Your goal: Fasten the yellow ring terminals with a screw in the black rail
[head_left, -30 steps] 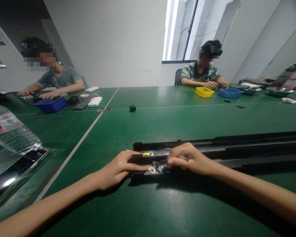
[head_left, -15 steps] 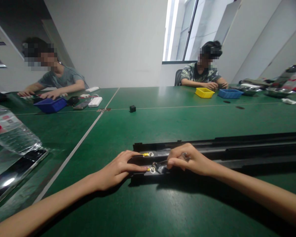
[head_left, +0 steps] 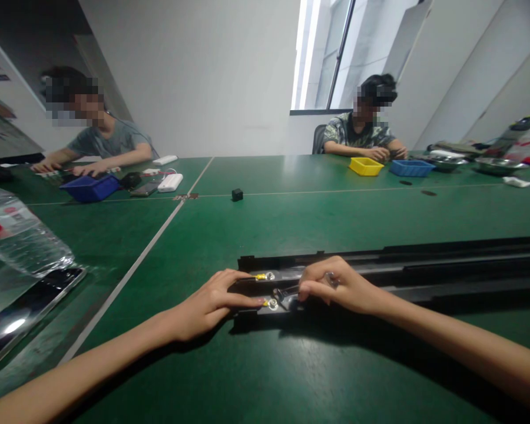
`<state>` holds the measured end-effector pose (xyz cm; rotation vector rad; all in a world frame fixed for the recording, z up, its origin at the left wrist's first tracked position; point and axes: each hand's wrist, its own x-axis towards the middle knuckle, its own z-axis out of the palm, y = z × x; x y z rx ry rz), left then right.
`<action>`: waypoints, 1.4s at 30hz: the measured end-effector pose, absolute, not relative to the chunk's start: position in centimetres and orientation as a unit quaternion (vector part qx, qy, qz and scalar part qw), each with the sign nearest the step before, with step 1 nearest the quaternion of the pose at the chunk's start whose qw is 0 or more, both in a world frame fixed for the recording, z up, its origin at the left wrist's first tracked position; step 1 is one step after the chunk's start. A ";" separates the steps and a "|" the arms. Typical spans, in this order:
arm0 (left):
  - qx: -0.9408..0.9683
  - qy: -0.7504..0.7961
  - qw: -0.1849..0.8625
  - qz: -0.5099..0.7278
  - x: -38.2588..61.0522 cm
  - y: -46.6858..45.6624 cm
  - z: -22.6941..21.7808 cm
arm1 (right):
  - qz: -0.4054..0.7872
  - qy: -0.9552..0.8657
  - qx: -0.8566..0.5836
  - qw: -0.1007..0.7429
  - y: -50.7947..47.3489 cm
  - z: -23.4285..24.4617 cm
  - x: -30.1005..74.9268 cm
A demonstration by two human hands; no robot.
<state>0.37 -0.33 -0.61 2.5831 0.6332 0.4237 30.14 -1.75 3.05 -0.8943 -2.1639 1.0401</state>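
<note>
A long black metal housing (head_left: 424,270) lies across the table. At its left end are two bolts with ring terminals, an upper yellow-sleeved terminal (head_left: 260,277) and a lower terminal (head_left: 272,303). My left hand (head_left: 212,301) rests at that end with fingers apart; the index finger touches the upper terminal's sleeve and the thumb presses by the lower one. Pinched in my right hand (head_left: 331,282) is a small metal wrench (head_left: 287,291). Its head points left, close to the lower bolt; whether it touches the bolt I cannot tell. My fingers cover part of the wrench.
A phone (head_left: 30,315) and a clear water bottle (head_left: 22,229) lie at the left. A small black cube (head_left: 237,194) sits beyond the housing. Two people work across the table beside a dark blue bin (head_left: 90,187), a yellow bin (head_left: 365,166) and a lighter blue bin (head_left: 412,168).
The wrench head has shifted slightly at the lower bolt, and its shaft lies a little differently. Both hands stay in nearly the same place.
</note>
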 end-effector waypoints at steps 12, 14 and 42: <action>0.933 0.239 0.232 0.140 0.2 -0.4 -0.6 | 0.386 -0.811 -0.327 0.292 -1.7 3.0 30.1; 0.933 0.237 0.231 0.141 0.2 -0.4 -0.6 | 0.387 -0.810 -0.330 0.291 -1.8 3.0 30.1; 0.934 0.234 0.229 0.146 0.2 -0.4 -0.6 | 0.397 -0.811 -0.329 0.277 -1.8 3.2 30.2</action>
